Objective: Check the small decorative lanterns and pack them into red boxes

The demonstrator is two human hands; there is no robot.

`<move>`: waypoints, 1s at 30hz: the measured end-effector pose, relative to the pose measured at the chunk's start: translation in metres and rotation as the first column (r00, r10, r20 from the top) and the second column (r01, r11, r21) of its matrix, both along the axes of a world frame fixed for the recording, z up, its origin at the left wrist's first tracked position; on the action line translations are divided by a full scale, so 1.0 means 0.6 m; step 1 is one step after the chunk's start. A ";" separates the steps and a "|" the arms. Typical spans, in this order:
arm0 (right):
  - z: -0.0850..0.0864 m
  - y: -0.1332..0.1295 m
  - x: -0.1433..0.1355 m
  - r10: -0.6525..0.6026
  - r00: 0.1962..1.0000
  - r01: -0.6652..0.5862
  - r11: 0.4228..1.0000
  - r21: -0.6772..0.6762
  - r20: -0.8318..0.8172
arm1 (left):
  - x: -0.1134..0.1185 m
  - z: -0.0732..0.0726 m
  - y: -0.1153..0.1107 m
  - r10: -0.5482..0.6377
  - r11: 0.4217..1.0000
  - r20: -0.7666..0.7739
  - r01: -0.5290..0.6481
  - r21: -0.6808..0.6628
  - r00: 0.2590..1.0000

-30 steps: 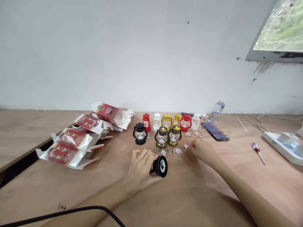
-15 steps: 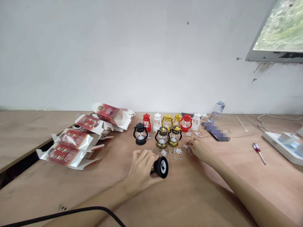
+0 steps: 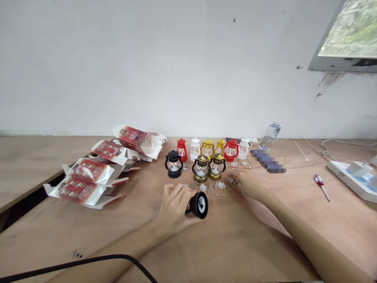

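My left hand [image 3: 176, 204] is closed around a black lantern [image 3: 199, 205], tipped over with its hollow base facing right and towards me. A white inside with a dark shape shows in the base; my fingers hide the upper part. My right hand [image 3: 247, 184] is low over the table, fingertips drawn together beside a small white plate [image 3: 230, 179] and a bent wire handle [image 3: 236, 192]. Anything between those fingertips is too small to make out. Just beyond stand two bronze-coloured lanterns [image 3: 202, 169] and another black lantern [image 3: 174, 164].
Red, white and gold lanterns [image 3: 207, 149] form a back row. Opened red cartons [image 3: 88, 173] lie at left. On the right are a water bottle [image 3: 270, 135], a blurred-out flat item [image 3: 268, 161], a screwdriver [image 3: 321, 186] and a power strip [image 3: 353, 179]. A black cable [image 3: 118, 257] crosses the foreground.
My right hand has shifted slightly to the right, with its fingertips still by the small parts. My left hand keeps hold of the tipped black lantern. The view has tilted slightly.
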State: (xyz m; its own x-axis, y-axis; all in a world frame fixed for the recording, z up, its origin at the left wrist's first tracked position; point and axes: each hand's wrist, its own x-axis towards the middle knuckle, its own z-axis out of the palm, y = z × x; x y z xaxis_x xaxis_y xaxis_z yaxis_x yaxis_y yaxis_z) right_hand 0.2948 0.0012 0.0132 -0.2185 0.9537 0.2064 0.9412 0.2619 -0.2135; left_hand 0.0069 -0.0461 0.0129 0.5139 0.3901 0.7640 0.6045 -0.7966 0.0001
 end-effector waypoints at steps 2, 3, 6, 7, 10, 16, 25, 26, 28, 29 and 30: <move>-0.003 0.002 0.002 0.003 1.000 -0.004 0.999 -0.035 -0.013 | 0.001 0.000 0.001 -0.002 1.000 0.003 0.002 0.007 1.000; -0.004 0.003 0.003 -0.008 1.000 0.007 0.999 -0.043 -0.019 | 0.001 -0.001 0.001 -0.002 1.000 0.002 0.002 0.010 1.000; -0.004 0.006 0.004 -0.025 0.999 0.024 0.999 -0.040 -0.031 | 0.002 -0.002 0.002 -0.003 1.000 -0.010 0.003 0.019 1.000; -0.003 0.006 0.004 -0.029 0.999 0.028 0.999 -0.033 -0.035 | 0.002 -0.002 0.002 -0.004 1.000 -0.014 0.004 0.025 1.000; 0.003 0.000 -0.004 -0.028 0.997 0.031 0.999 0.042 -0.072 | 0.001 -0.002 0.002 -0.011 0.999 -0.022 0.011 0.040 1.000; 0.013 -0.061 -0.067 0.417 0.852 -0.158 0.782 0.603 -0.317 | 0.001 0.000 0.000 -0.012 0.999 -0.032 0.013 0.040 0.999; -0.007 -0.105 -0.147 0.634 0.765 -0.374 0.578 0.725 -0.111 | 0.006 -0.003 -0.003 -0.003 1.000 -0.055 0.004 0.030 0.998; -0.009 -0.104 -0.147 0.635 0.765 -0.385 0.583 0.716 -0.106 | 0.006 -0.003 -0.003 -0.005 0.999 -0.060 0.007 0.040 0.998; -0.010 -0.101 -0.146 0.642 0.757 -0.404 0.606 0.686 -0.121 | 0.006 -0.003 -0.003 -0.007 0.998 -0.078 0.012 0.065 0.997; -0.010 -0.101 -0.145 0.646 0.751 -0.413 0.620 0.667 -0.136 | 0.006 -0.002 -0.003 -0.007 0.997 -0.087 0.014 0.078 0.996; -0.009 -0.101 -0.146 0.652 0.743 -0.424 0.632 0.649 -0.150 | 0.006 -0.002 -0.003 -0.007 0.996 -0.095 0.016 0.089 0.995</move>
State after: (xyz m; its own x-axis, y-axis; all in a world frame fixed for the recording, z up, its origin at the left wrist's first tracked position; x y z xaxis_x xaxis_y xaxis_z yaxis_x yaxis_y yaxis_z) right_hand 0.2075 -0.0595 0.0079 -0.4598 0.3738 0.8055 0.4781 0.8686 -0.1301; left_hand 0.0103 -0.0480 0.0117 0.5896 0.3158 0.7434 0.5891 -0.7979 -0.1283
